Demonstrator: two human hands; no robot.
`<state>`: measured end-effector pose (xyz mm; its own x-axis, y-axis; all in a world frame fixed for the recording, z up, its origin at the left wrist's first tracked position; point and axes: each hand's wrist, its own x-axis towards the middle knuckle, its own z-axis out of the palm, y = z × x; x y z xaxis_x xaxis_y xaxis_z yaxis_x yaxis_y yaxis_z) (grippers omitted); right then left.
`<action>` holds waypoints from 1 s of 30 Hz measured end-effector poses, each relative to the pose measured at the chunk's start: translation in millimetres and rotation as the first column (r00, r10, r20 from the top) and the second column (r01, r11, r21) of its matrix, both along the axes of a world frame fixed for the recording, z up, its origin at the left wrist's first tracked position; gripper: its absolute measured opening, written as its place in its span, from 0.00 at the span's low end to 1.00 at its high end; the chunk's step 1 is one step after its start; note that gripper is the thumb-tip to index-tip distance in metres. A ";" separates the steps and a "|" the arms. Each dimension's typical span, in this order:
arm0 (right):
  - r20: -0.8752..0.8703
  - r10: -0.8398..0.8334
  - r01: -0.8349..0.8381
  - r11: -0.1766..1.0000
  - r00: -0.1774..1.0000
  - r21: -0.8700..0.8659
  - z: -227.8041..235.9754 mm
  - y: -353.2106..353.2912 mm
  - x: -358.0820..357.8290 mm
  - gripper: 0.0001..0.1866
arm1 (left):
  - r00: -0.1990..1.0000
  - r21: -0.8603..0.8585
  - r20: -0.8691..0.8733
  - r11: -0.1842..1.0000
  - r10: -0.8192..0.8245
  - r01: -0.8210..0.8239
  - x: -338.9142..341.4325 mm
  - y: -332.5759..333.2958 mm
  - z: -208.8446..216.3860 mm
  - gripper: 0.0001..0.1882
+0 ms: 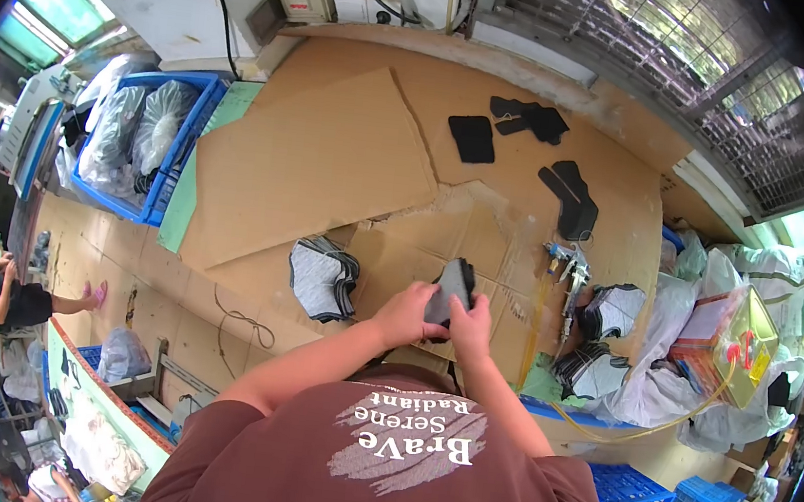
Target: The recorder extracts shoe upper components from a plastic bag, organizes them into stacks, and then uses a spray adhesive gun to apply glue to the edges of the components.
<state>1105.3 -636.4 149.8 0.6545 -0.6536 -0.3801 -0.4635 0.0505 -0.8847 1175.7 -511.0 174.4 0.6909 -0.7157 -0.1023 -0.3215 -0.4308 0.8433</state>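
the left arm (312,359) reaches forward and slants to the right. the right arm (508,399) slants to the left. the left hand (407,314) and right hand (470,327) are close together, both curled to grip.

From my post, I see a passable lane of bare cardboard (493,223) up the middle of the frame, above the left hand (405,314) and right hand (472,327). A grey stack (319,280) blocks low left of centre. At right, a spray gun (571,271) and two piles (611,310) obstruct. Upper left, I could skim a flat sheet (313,168) as far as the blue crate (174,163).
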 end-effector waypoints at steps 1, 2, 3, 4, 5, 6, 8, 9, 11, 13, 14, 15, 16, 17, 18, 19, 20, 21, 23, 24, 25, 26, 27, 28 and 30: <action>-0.006 0.064 -0.063 0.992 0.998 0.107 14.4 3.9 1.5 0.20 | 1.000 -0.003 -0.003 1.000 -0.005 0.005 3.1 -0.8 -6.1 0.35; 0.036 0.072 -0.077 0.984 0.997 0.160 10.7 7.5 1.7 0.23 | 0.991 -0.039 -0.121 0.998 -0.056 0.052 6.6 1.2 -12.0 0.35; 0.079 0.078 -0.093 0.973 0.994 0.213 6.9 8.8 0.9 0.26 | 0.965 -0.079 -0.236 0.992 -0.111 0.095 9.1 4.4 -17.5 0.35; 0.076 0.071 -0.085 0.973 0.995 0.213 6.8 6.9 -0.7 0.26 | 0.949 -0.047 -0.306 0.997 -0.077 0.066 10.4 8.9 -13.7 0.31; 0.107 0.145 -0.168 0.950 0.984 0.263 6.8 3.6 -1.8 0.30 | 0.947 -0.046 -0.309 0.996 -0.083 0.072 11.9 12.4 -16.9 0.31; 0.142 0.216 -0.251 0.917 0.966 0.310 6.6 1.4 -3.4 0.35 | 0.883 -0.182 -0.461 0.983 -0.092 0.007 13.2 15.3 -23.1 0.29; 0.216 0.218 -0.272 0.925 0.952 0.266 -2.4 0.8 -6.1 0.37 | 0.705 -0.377 -0.691 0.912 -0.159 -0.164 12.8 15.3 -27.7 0.20; 0.288 0.229 -0.296 0.930 0.930 0.218 -6.3 0.9 -7.2 0.40 | 0.704 -0.376 -0.691 0.913 -0.162 -0.159 13.6 16.8 -29.7 0.20; 0.283 0.198 -0.254 0.951 0.938 0.179 -7.7 6.2 -5.8 0.41 | 0.648 -0.167 -0.762 0.972 -0.022 -0.163 18.9 18.2 -21.0 0.20; 0.282 0.174 -0.220 0.966 0.944 0.138 -4.8 7.6 -3.9 0.42 | 0.747 -0.103 -0.664 0.990 0.002 -0.095 22.0 17.9 -18.4 0.20; 0.215 0.140 -0.181 0.966 0.967 0.185 0.5 6.6 -1.9 0.40 | 0.759 0.007 -0.644 0.993 0.095 -0.119 21.5 18.1 -20.0 0.20; 0.145 0.107 -0.139 0.964 0.984 0.228 3.6 5.8 -0.3 0.38 | 0.767 0.115 -0.614 0.983 0.185 -0.145 21.3 18.7 -20.7 0.20; 0.144 0.102 -0.133 0.965 0.984 0.227 0.2 0.3 -1.8 0.38 | 0.767 0.114 -0.616 0.984 0.180 -0.139 22.2 16.4 -13.0 0.20; 0.191 0.025 -0.100 0.913 0.981 0.395 -5.5 -8.5 -4.8 0.35 | 0.733 0.103 -0.635 0.967 0.243 -0.231 24.2 13.5 1.8 0.18; 0.225 -0.060 -0.076 0.831 0.973 0.551 -10.3 -17.5 -8.8 0.32 | 0.693 0.096 -0.655 0.942 0.302 -0.320 26.5 10.8 12.1 0.16; 0.224 -0.060 -0.076 0.831 0.973 0.551 -8.9 -23.4 -10.8 0.32 | 0.692 0.096 -0.655 0.942 0.303 -0.321 28.6 11.4 16.1 0.16; 0.232 -0.097 -0.075 0.770 0.968 0.634 -6.3 -29.3 -13.2 0.31 | 0.576 -0.064 -0.801 0.935 0.161 -0.350 31.0 12.8 18.9 0.14; 0.236 -0.136 -0.076 0.701 0.962 0.710 -5.3 -34.9 -15.9 0.31 | 0.447 -0.213 -0.894 0.891 -0.012 -0.401 34.3 14.0 19.5 0.12; 0.231 -0.130 -0.084 0.678 0.964 0.730 -6.4 -41.0 -22.6 0.30 | 0.398 -0.224 -0.914 0.913 -0.075 -0.342 39.3 12.6 16.8 0.10; 0.235 -0.121 -0.111 0.622 0.965 0.775 -6.6 -42.8 -25.7 0.30 | 0.475 -0.242 -0.875 0.935 -0.095 -0.259 37.3 6.4 12.6 0.11; 0.240 -0.115 -0.136 0.564 0.964 0.815 -6.2 -44.2 -27.3 0.30 | 0.546 -0.253 -0.829 0.952 -0.122 -0.171 37.2 0.4 5.8 0.13; 0.240 -0.117 -0.135 0.564 0.964 0.815 -7.0 -44.1 -28.7 0.30 | 0.593 -0.238 -0.791 0.969 -0.151 -0.070 39.6 -3.6 -4.4 0.17; 0.283 -0.103 -0.193 0.513 0.954 0.836 -8.8 -43.6 -30.6 0.30 | 0.594 -0.238 -0.790 0.969 -0.152 -0.068 38.9 -3.5 -13.7 0.17; 0.323 -0.095 -0.246 0.461 0.941 0.853 -8.7 -43.9 -32.4 0.30 | 0.613 -0.221 -0.777 0.974 -0.143 -0.053 37.7 -5.6 -15.8 0.17; 0.329 -0.066 -0.267 0.448 0.942 0.853 -7.4 -44.9 -34.6 0.31 | 0.630 -0.204 -0.764 0.979 -0.138 -0.033 38.7 -7.2 -19.6 0.17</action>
